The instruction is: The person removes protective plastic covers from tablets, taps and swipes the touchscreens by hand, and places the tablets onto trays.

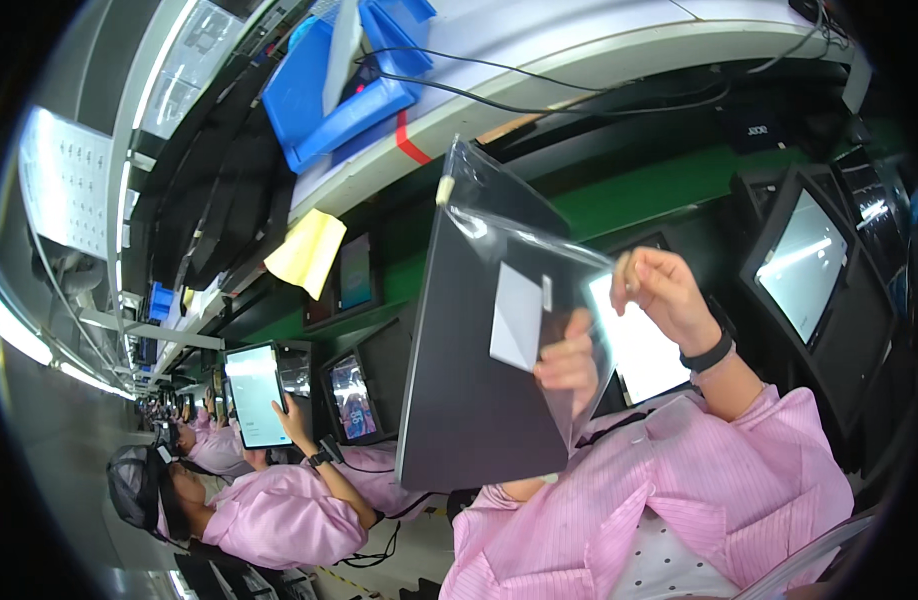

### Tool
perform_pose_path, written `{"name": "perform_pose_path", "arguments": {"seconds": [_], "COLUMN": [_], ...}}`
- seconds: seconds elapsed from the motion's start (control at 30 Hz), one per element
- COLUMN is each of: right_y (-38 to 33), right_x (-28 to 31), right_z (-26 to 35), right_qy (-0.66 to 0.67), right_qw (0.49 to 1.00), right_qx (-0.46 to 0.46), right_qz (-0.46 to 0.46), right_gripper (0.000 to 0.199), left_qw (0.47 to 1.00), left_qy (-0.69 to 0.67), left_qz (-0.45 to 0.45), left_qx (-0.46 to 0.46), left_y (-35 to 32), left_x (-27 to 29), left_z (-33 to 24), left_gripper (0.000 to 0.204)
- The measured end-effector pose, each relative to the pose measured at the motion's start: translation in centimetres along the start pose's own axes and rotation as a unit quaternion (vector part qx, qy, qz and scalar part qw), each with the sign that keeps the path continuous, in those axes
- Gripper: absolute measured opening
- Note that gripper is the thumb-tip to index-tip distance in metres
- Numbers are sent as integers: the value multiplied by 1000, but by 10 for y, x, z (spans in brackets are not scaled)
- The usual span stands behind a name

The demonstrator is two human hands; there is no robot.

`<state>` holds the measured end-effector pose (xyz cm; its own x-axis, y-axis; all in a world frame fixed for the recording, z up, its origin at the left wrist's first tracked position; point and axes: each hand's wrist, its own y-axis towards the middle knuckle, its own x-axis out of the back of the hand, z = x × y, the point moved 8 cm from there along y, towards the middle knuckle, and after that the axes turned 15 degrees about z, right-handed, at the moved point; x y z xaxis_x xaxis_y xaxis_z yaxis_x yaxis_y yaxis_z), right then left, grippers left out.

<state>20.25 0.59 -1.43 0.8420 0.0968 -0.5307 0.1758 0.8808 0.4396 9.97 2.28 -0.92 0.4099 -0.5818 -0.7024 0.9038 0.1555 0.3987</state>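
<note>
A large dark grey flat panel stands tilted in front of me, with a white label on its face. A clear plastic sleeve hangs loosely open around its upper and right side. My left hand shows through the plastic at the panel's right edge, its fingers bent around that edge; part of the hand is hidden. To the right, my right hand, with a black band at the wrist, pinches the sleeve's edge. Behind the sleeve glows a bright white screen.
A blue bin and black cables lie on the white bench above. A yellow cloth hangs at its edge. Tablets rest on a green-backed rack. At left a co-worker in pink holds a lit tablet.
</note>
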Motion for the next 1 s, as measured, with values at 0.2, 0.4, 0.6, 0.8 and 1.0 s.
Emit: {"name": "perform_pose_path", "arguments": {"seconds": [0.2,0.4,0.6,0.8,1.0], "right_y": [6,21,-5,-33,-59], "right_x": [-4,-4,-57,-49,-18], "right_z": [65,81,28,11,-13], "right_qy": [22,143,53,21,-47], "right_qw": [994,985,990,977,967], "right_qx": [105,95,-94,-205,-250], "right_qz": [7,3,95,49,-16], "right_gripper": [27,31,23,15,19], "left_qw": [929,957,944,831,777], "left_qy": [350,274,326,503,568], "left_qz": [-39,-75,-47,-180,-168], "left_qx": [-113,-65,-33,-156,-213], "left_y": [-3,2,15,-4,-21], "left_x": [-14,5,-6,-11,-29], "left_z": [-36,-35,-37,-69,-85], "left_gripper": [41,43,39,36,33]}}
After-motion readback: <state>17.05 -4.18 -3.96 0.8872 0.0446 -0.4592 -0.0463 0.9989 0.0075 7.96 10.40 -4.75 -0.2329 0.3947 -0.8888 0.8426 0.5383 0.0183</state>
